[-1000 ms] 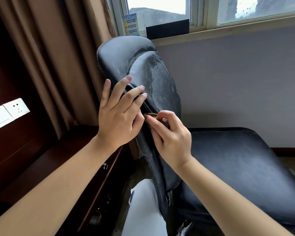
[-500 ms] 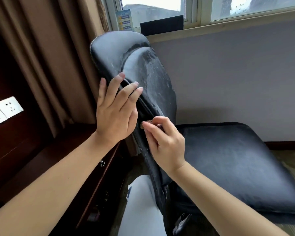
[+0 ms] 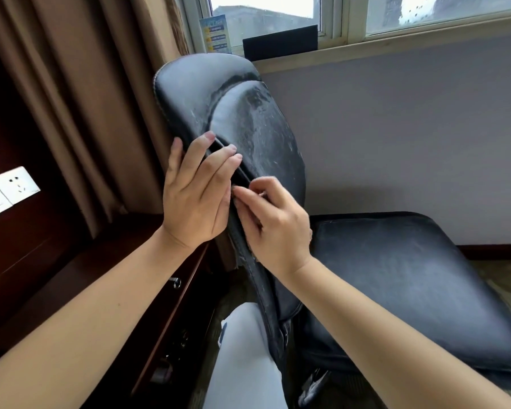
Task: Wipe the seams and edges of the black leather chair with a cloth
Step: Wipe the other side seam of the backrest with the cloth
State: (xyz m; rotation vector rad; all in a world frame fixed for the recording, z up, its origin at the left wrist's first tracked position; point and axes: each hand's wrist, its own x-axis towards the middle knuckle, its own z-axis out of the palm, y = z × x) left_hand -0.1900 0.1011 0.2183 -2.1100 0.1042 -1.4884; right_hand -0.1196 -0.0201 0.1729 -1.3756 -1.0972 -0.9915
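Black leather chair [image 3: 248, 137] stands mid-frame, backrest tilted toward the upper left, seat running off to the lower right.

Since a second ago both hands have crept up the backrest's side seam; the contact point is now higher along the groove between the side panel and centre cushion. Reads as the wipe advancing upward, with the seam's top arc not yet reached.

Left hand [image 3: 196, 196]: grip spread, fingers straight and pressed flat on the backrest's edge, bracing it and parting the seam. Right hand [image 3: 273, 222]: fingertips pinched together at the seam just beside the left thumb, blurred. A cloth should be there; only a dark sliver shows at the fingertips, so I cannot tell what is held.

Edges and room: curtain [image 3: 86, 98] hangs close behind the backrest on the left; dark wooden desk [image 3: 106, 261] sits near below it, so the left elbow has little room. Right of the backrest, the wall side is open, and the upper seam is unobstructed.
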